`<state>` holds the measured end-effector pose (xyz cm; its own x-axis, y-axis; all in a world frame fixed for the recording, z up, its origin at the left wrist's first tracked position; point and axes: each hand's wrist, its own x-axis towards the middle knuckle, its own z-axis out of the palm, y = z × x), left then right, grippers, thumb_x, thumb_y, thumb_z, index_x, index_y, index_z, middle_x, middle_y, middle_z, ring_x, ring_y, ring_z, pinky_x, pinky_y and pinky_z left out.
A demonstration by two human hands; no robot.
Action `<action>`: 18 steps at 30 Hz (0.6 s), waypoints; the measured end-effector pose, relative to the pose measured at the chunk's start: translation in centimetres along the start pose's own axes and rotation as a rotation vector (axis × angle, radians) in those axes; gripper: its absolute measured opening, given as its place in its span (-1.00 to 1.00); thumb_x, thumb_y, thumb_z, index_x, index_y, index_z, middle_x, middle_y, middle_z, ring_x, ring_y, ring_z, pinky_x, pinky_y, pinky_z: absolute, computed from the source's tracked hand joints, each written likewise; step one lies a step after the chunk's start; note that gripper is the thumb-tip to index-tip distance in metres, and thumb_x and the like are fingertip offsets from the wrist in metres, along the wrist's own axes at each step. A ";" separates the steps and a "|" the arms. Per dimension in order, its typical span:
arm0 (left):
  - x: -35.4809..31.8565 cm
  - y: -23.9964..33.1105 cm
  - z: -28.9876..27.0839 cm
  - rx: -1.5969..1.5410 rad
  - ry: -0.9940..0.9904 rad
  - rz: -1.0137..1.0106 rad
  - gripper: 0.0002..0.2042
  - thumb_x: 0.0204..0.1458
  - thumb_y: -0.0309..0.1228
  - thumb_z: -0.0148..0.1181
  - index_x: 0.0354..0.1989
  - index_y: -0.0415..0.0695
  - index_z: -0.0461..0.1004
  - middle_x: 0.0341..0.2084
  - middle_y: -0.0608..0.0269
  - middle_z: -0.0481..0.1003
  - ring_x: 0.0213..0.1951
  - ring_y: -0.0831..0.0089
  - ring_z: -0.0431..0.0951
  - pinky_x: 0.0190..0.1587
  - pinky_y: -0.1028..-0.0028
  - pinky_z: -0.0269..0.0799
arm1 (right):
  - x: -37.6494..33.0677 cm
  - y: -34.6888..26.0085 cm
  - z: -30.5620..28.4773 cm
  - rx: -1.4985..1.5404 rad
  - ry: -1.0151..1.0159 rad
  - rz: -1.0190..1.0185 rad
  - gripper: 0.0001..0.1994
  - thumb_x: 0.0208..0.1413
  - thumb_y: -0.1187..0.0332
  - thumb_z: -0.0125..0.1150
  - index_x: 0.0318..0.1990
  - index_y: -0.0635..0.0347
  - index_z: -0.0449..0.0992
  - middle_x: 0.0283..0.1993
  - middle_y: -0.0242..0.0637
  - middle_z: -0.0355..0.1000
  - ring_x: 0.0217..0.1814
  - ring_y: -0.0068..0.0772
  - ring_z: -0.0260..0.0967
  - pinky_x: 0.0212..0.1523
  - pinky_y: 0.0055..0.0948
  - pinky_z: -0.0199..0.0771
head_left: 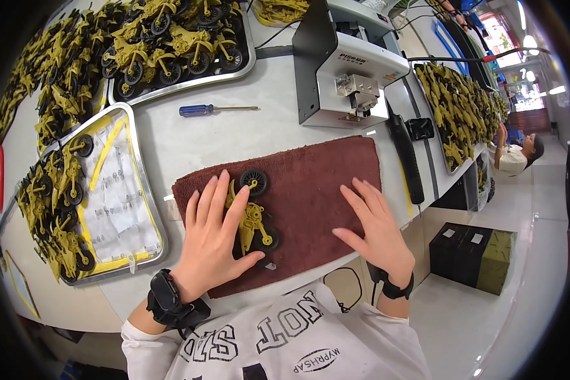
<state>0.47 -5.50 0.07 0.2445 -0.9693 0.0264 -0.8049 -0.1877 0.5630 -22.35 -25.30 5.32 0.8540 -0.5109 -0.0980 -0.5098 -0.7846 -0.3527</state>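
Observation:
A yellow toy motorcycle [254, 218] with black wheels lies on its side on a dark red towel [310, 190]. My left hand [212, 237] lies flat over its left part, fingers spread and pressing on it. Apart from the toy, my right hand [377, 228] rests flat on the towel's right part with its fingers apart and nothing in it. A small grey piece [270, 266] lies on the towel just below the toy.
A metal tray [147, 209] at the left holds several yellow motorcycles. Another full tray [171, 38] is at the back, and a third [459, 107] at the right. A blue-handled screwdriver [199, 110] and a grey benchtop machine [345, 69] stand behind the towel. A person stands at the far right.

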 end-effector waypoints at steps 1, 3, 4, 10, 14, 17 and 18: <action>-0.1 -0.1 0.1 0.004 -0.002 0.001 0.07 -0.38 -0.14 0.56 0.39 -0.09 0.07 0.40 -0.18 -0.05 0.39 -0.16 -0.01 0.37 -0.07 -0.15 | 0.3 0.4 0.5 -0.037 -0.007 -0.028 -0.31 0.06 0.21 0.33 0.34 0.19 0.24 0.36 0.05 0.15 0.39 0.11 0.08 0.33 -0.07 0.16; 0.0 -0.3 0.2 0.022 -0.015 0.009 0.04 -0.38 -0.13 0.56 0.37 -0.08 0.12 0.36 -0.13 0.04 0.34 -0.13 0.07 0.33 -0.03 -0.06 | 1.8 2.0 1.4 0.033 -0.010 0.033 -0.28 0.08 0.19 0.32 0.38 0.16 0.18 0.44 0.08 0.02 0.48 0.16 -0.06 0.39 -0.03 0.07; 0.0 -0.3 0.3 0.021 0.035 0.024 0.01 -0.39 -0.12 0.54 0.34 -0.11 0.16 0.27 -0.08 0.15 0.28 -0.09 0.14 0.28 0.00 -0.01 | 2.4 3.3 2.2 -0.029 0.036 0.021 -0.28 0.10 0.17 0.31 0.38 0.15 0.18 0.46 0.07 -0.01 0.50 0.17 -0.10 0.39 -0.03 0.06; -0.7 -0.1 0.2 0.033 0.074 0.041 -0.04 -0.38 -0.10 0.51 0.29 -0.17 0.21 0.14 -0.05 0.24 0.20 -0.04 0.21 0.21 0.02 0.05 | 3.7 6.0 3.1 -0.144 0.016 0.008 -0.26 0.18 0.03 0.19 0.44 0.08 0.07 0.53 0.04 -0.16 0.55 0.18 -0.23 0.38 0.12 0.02; -1.1 -0.3 0.2 0.028 0.083 0.020 -0.01 -0.38 -0.09 0.52 0.31 -0.19 0.18 0.13 -0.05 0.24 0.19 -0.04 0.21 0.21 0.02 0.06 | 3.4 5.8 3.1 -0.209 0.004 0.027 -0.24 0.18 0.01 0.19 0.45 0.07 0.05 0.53 0.08 -0.21 0.56 0.20 -0.27 0.36 0.20 0.02; -1.5 -0.7 0.7 0.032 0.099 0.013 0.04 -0.37 -0.08 0.53 0.35 -0.20 0.13 0.15 -0.06 0.22 0.20 -0.07 0.19 0.22 -0.01 0.06 | 2.6 2.6 1.8 -0.208 -0.051 0.010 -0.19 0.13 -0.01 0.23 0.45 0.07 0.04 0.53 0.12 -0.25 0.56 0.24 -0.30 0.35 0.26 0.01; -1.6 -0.5 0.9 0.032 0.101 0.005 0.04 -0.37 -0.08 0.53 0.35 -0.20 0.13 0.15 -0.06 0.22 0.20 -0.07 0.19 0.22 -0.01 0.06 | 1.7 1.1 1.4 -0.179 -0.099 -0.021 -0.17 0.10 -0.03 0.26 0.45 0.08 0.04 0.53 0.14 -0.26 0.56 0.26 -0.31 0.34 0.29 0.01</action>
<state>0.02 -3.95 -1.00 0.2927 -0.9495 0.1131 -0.8224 -0.1896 0.5363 -21.29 -26.58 3.50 0.8660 -0.4639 -0.1866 -0.4948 -0.8491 -0.1852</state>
